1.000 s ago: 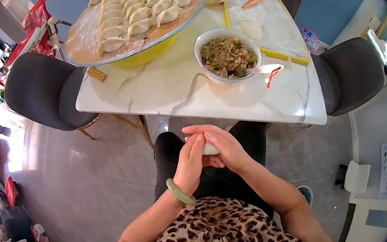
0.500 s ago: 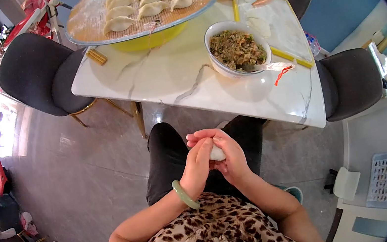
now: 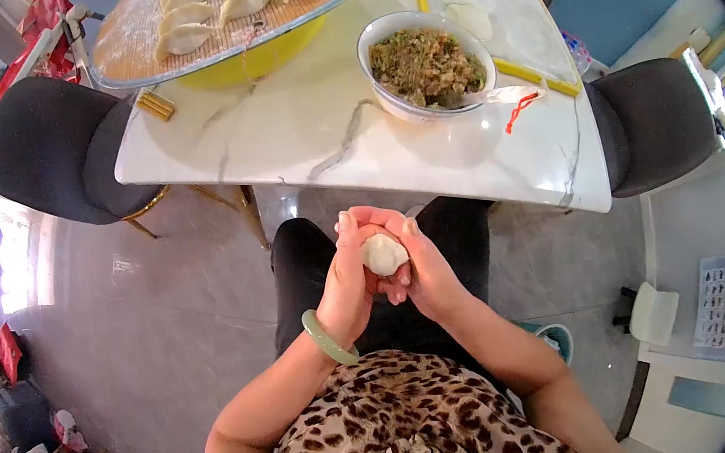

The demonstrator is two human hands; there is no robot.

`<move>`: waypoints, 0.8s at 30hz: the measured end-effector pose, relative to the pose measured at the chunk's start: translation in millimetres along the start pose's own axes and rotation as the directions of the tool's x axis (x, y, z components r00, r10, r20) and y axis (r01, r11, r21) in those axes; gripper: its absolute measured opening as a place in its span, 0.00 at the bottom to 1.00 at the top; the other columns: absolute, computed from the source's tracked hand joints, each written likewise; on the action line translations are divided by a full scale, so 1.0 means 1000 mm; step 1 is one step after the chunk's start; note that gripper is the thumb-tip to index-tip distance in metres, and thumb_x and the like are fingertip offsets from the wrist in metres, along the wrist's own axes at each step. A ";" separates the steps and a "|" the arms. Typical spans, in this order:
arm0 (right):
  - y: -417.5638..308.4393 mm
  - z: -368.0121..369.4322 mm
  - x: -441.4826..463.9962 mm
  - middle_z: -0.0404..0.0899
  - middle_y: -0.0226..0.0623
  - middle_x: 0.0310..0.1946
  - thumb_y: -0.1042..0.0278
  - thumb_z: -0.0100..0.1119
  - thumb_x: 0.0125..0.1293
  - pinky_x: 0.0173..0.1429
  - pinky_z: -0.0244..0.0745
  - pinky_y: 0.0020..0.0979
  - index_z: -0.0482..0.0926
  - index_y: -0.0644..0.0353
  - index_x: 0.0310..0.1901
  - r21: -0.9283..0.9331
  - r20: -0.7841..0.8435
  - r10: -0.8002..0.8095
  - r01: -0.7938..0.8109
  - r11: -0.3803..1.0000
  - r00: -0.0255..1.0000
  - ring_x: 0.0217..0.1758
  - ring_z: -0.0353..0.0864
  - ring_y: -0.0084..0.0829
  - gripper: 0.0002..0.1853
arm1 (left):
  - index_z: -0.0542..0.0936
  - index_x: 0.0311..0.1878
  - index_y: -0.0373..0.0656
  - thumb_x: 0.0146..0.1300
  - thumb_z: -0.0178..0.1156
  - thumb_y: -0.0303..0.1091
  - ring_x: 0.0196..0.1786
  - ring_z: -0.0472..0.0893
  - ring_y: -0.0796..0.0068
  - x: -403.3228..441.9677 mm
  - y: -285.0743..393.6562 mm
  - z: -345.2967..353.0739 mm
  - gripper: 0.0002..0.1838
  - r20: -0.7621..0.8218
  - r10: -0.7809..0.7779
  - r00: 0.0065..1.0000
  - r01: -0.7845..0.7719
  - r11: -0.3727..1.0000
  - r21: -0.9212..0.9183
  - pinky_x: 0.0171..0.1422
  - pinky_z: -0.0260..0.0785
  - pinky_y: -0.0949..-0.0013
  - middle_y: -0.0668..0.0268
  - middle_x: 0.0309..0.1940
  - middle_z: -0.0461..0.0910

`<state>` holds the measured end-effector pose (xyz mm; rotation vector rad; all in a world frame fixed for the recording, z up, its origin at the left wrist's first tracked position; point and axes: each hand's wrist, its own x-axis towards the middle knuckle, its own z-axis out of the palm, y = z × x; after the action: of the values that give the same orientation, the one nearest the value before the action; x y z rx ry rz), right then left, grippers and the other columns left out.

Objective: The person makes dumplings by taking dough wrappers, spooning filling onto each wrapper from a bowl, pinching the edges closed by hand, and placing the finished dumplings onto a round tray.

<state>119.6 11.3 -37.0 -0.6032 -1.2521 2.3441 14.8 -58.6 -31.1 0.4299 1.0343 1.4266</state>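
Note:
A pale, rounded dumpling (image 3: 384, 255) sits cupped between my two hands above my lap. My left hand (image 3: 346, 278), with a green bangle at its wrist, curls round the dumpling's left side, thumb raised. From the other side my right hand (image 3: 431, 271) closes round it, its thumb also raised. Fingers of both hands overlap beneath and behind the dumpling, so its underside is hidden. Beyond them on the table stands a white bowl (image 3: 376, 103) of minced filling (image 3: 425, 65), a spoon (image 3: 502, 95) with a red cord resting in it.
The marble-patterned table (image 3: 294, 147) has its near edge just past my knees. Rows of dumplings (image 3: 248, 3) lie on a round floured tray (image 3: 125, 51) above a yellow basin (image 3: 258, 57). A floured board (image 3: 514, 16) with yellow edging is at right. Dark chairs (image 3: 42, 152) flank the table.
My hands have opened upward around the dumpling, thumbs lifting off it, so more of its top shows. The view has shifted slightly, with the table appearing higher in the frame.

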 end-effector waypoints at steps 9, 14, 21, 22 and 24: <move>0.001 0.010 -0.002 0.79 0.45 0.49 0.63 0.32 0.72 0.25 0.67 0.15 0.68 0.65 0.57 -0.046 -0.092 0.001 -0.006 0.999 0.996 0.35 0.78 0.20 0.20 | 0.75 0.41 0.39 0.75 0.39 0.44 0.23 0.76 0.72 -0.009 -0.011 0.005 0.20 -0.087 0.048 0.995 -0.045 0.998 0.031 0.26 0.71 0.70 0.63 0.26 0.76; 0.014 0.018 -0.005 0.77 0.48 0.50 0.68 0.32 0.69 0.40 0.76 0.22 0.68 0.66 0.56 -0.100 -0.069 -0.191 0.184 0.978 0.979 0.45 0.80 0.30 0.20 | 0.75 0.41 0.39 0.73 0.42 0.37 0.30 0.74 0.79 -0.016 -0.016 0.007 0.14 -0.167 0.220 0.961 -0.167 0.944 0.283 0.32 0.68 0.73 0.66 0.30 0.75; -0.005 -0.014 0.002 0.70 0.43 0.58 0.60 0.42 0.71 0.51 0.74 0.28 0.60 0.64 0.65 -0.184 0.070 -0.080 0.092 0.979 0.994 0.48 0.77 0.31 0.24 | 0.73 0.36 0.40 0.76 0.34 0.49 0.30 0.76 0.76 -0.008 0.006 0.001 0.25 -0.017 0.025 1.000 -0.024 0.996 0.086 0.41 0.69 0.71 0.64 0.24 0.77; -0.010 -0.023 0.001 0.68 0.42 0.60 0.61 0.45 0.71 0.52 0.74 0.28 0.58 0.63 0.66 -0.238 0.085 -0.132 0.148 0.960 0.988 0.48 0.77 0.30 0.26 | 0.73 0.36 0.40 0.76 0.34 0.49 0.30 0.76 0.76 -0.005 0.010 0.000 0.25 -0.015 0.048 0.999 -0.047 0.995 0.090 0.41 0.69 0.71 0.64 0.24 0.77; -0.015 -0.032 0.000 0.67 0.38 0.58 0.68 0.52 0.69 0.52 0.72 0.27 0.56 0.62 0.68 -0.292 0.028 -0.167 0.168 0.942 0.986 0.46 0.77 0.27 0.29 | 0.73 0.37 0.40 0.76 0.32 0.51 0.32 0.78 0.74 0.003 0.012 -0.005 0.26 -0.028 0.374 0.927 -0.354 0.896 0.267 0.42 0.70 0.69 0.64 0.26 0.78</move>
<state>139.5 40.6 -40.4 -0.5596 -1.6028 2.0369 3.4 -55.7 -25.2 0.7968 1.2575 1.6556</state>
